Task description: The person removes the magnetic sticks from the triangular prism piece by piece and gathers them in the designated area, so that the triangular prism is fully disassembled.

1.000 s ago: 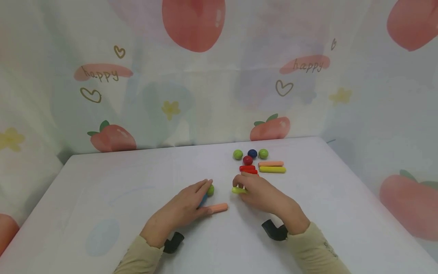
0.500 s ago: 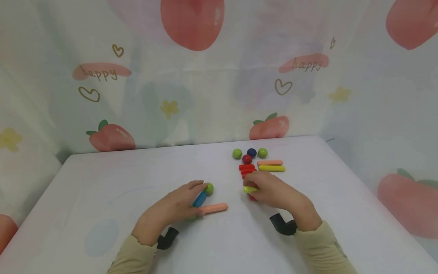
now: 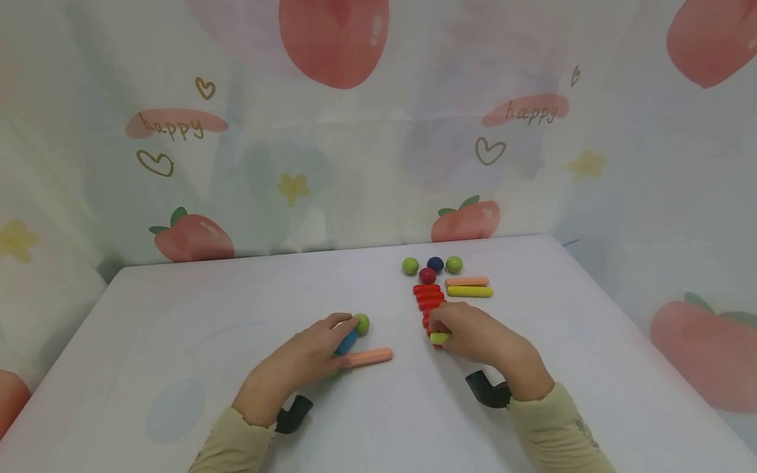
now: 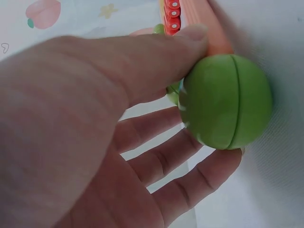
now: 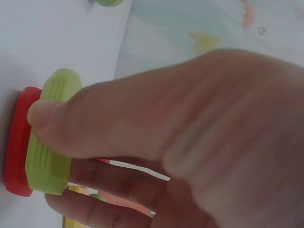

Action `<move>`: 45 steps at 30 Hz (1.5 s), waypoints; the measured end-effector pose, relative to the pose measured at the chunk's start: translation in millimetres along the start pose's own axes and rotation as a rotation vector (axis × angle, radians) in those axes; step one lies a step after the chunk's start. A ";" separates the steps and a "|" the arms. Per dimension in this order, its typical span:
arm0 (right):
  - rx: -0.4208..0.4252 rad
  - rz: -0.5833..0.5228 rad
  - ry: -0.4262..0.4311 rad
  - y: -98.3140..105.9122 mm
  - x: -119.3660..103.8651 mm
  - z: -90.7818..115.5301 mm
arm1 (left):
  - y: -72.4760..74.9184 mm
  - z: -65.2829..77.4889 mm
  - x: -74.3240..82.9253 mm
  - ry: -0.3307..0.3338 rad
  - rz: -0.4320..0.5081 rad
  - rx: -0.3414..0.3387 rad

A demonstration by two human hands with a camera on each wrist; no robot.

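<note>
My left hand (image 3: 292, 371) holds a small frame of toy rods and balls, thumb at the orange rod (image 3: 374, 356) and fingers curled around the far side. A blue rod (image 3: 346, 343) shows between thumb and index finger, with a green ball (image 3: 363, 324) at its upper end. Nearer the wrist, another green ball (image 4: 232, 102) meets the orange rod in the left wrist view. My right hand (image 3: 481, 335) pinches a short lime-green rod (image 5: 52, 164) between thumb and fingers. Right beside that rod lies a red rod (image 5: 20, 142), in a column of several red rods (image 3: 429, 297).
Behind the red rods sit a red ball (image 3: 428, 276), a dark blue ball (image 3: 435, 264) and two green balls (image 3: 411, 265). An orange rod (image 3: 467, 282) and a yellow rod (image 3: 470, 291) lie to their right. A patterned cloth (image 3: 331, 164) rises behind the white table (image 3: 195, 341).
My right hand has moved right and slightly nearer with the lime-green rod, over the near red rods. My left hand has shifted slightly left, uncovering more of the blue rod.
</note>
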State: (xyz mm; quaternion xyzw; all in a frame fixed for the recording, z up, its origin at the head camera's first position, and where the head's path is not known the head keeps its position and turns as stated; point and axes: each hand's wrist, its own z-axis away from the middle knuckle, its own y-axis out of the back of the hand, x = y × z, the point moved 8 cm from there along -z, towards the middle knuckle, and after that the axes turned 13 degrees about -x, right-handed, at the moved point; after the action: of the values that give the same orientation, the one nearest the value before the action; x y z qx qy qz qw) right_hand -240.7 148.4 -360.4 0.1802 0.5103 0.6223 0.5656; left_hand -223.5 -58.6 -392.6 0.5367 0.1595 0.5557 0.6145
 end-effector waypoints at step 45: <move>0.034 0.067 0.285 -29.7 -60.0 -19.4 | 1.9 4.0 4.7 -0.060 -0.020 0.032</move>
State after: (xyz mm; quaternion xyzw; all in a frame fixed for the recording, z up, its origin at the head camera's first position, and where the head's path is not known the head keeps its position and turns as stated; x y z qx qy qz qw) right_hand -223.1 82.0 -372.2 0.1164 0.5895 0.6516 0.4630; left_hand -219.8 -56.8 -387.6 0.5614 0.1551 0.5305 0.6159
